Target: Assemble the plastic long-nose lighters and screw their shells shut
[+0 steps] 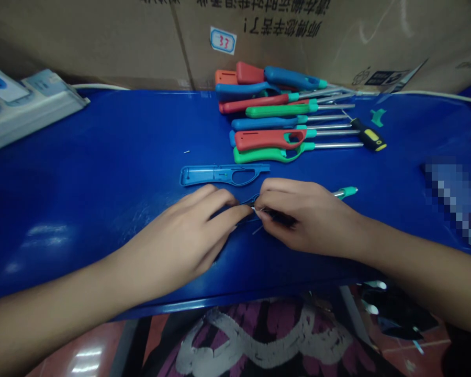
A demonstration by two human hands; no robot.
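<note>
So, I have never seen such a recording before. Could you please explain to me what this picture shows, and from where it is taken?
There is no machine here: you see a person's bare left hand and right hand. The camera is worn on that person's head and looks forward and down. On the blue table lie many long-necked lighters, a black-and-yellow screwdriver and, just beyond the hands, a blue lighter casing half. A cardboard box stands behind. The hands meet at the fingertips over another blue lighter part. They seem to pinch something tiny, but the fingers hide what it is.
</note>
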